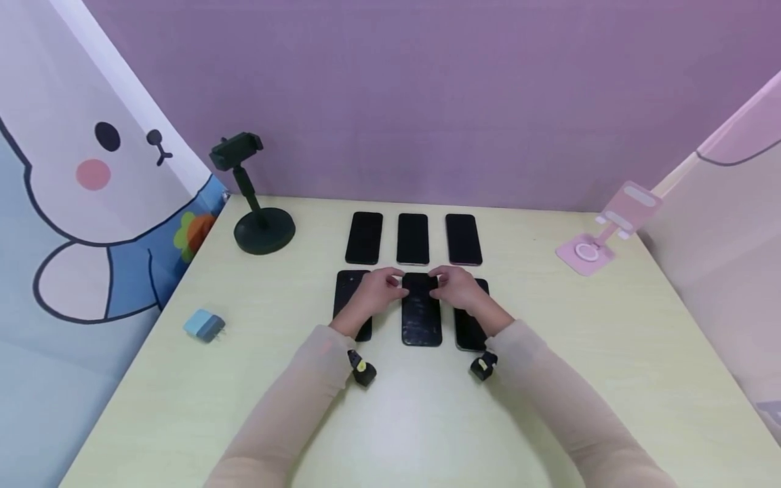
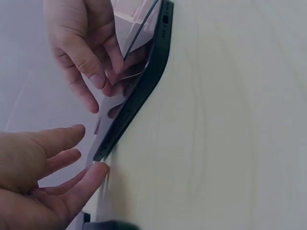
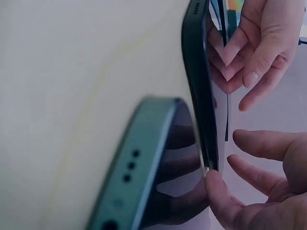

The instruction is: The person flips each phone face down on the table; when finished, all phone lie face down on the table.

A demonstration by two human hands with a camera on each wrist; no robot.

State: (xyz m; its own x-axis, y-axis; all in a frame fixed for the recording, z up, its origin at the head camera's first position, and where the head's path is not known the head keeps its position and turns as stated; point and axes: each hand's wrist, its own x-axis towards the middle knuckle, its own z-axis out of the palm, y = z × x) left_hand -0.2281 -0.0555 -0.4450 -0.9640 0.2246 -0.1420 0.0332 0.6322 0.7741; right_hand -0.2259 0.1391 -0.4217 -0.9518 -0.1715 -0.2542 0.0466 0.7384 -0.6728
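A black phone (image 1: 422, 318) lies screen up in the middle of the front row. My left hand (image 1: 382, 288) reaches over the left front phone (image 1: 366, 330), its fingertips right at the middle phone's far left corner. At the far right corner are the fingertips of my right hand (image 1: 457, 286), which extends over the right front phone (image 1: 468, 332). Both wrist views show a fingertip against the far end of the middle phone (image 2: 139, 93), while the other fingers stay raised above its glossy screen. Both hands have their fingers spread and relaxed.
Behind, three more dark phones (image 1: 413, 238) lie in a row. A black phone stand (image 1: 262, 229) stands at the back left, a pink stand (image 1: 586, 254) at the back right. A blue charger plug (image 1: 204, 325) sits on the left of the pale table (image 1: 610, 366).
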